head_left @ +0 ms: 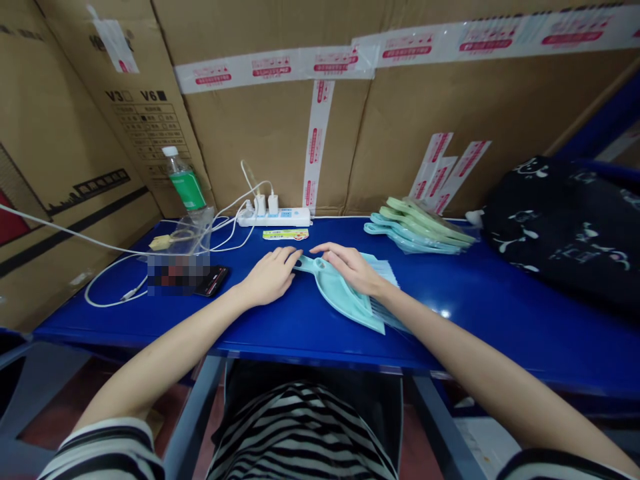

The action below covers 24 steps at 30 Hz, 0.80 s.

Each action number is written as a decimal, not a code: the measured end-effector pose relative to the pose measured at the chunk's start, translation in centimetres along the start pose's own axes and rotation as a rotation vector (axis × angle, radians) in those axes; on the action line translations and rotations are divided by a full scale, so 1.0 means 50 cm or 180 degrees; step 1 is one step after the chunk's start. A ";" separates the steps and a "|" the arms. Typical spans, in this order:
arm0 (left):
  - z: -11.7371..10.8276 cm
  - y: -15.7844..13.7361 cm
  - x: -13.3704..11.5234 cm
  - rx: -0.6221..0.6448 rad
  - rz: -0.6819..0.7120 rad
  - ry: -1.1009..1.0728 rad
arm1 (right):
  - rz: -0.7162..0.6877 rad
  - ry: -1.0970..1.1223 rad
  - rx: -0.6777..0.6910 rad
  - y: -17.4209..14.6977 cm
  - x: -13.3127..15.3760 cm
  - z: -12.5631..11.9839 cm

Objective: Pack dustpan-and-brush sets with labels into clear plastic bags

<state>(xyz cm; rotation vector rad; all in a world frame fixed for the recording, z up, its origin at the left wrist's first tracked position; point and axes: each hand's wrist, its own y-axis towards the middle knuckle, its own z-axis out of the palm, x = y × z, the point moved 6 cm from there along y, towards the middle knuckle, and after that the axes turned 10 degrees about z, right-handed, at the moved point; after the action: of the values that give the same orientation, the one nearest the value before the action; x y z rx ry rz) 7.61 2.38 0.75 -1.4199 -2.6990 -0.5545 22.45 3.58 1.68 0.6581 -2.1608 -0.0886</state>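
A light blue mini dustpan (345, 300) lies on the blue table, its handle pointing left. A hand brush with pale blue bristles (383, 270) lies against it, partly hidden under my right hand and forearm. My left hand (270, 277) is at the handle's end, its fingers closed over the tip. My right hand (350, 267) rests palm down over the dustpan, fingers stretched toward the handle and holding nothing.
Wrapped green and blue dustpan sets (420, 227) are stacked at the back right, beside a black patterned bag (560, 233). On the left are a bottle (187, 187), a phone (213, 280), a power strip (290, 217) and loose white cables. Cardboard (270, 133) walls the back.
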 end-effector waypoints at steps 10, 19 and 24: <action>-0.005 0.005 -0.026 -0.0100 0.0432 -0.0299 | -0.0219 0.0204 -0.0288 -0.005 0.021 -0.006; -0.012 0.006 -0.031 -0.0138 0.0526 -0.0211 | -0.0228 0.0132 -0.0449 0.003 0.012 0.007; -0.014 0.005 -0.034 -0.0150 0.0638 -0.0013 | -0.0323 -0.0211 -0.0521 0.006 0.005 -0.018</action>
<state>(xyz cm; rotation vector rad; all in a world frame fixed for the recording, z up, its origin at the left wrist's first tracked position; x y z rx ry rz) 8.73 0.93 1.11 -1.6793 -2.5216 -0.6036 22.87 3.87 2.50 0.6776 -2.1551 -0.3423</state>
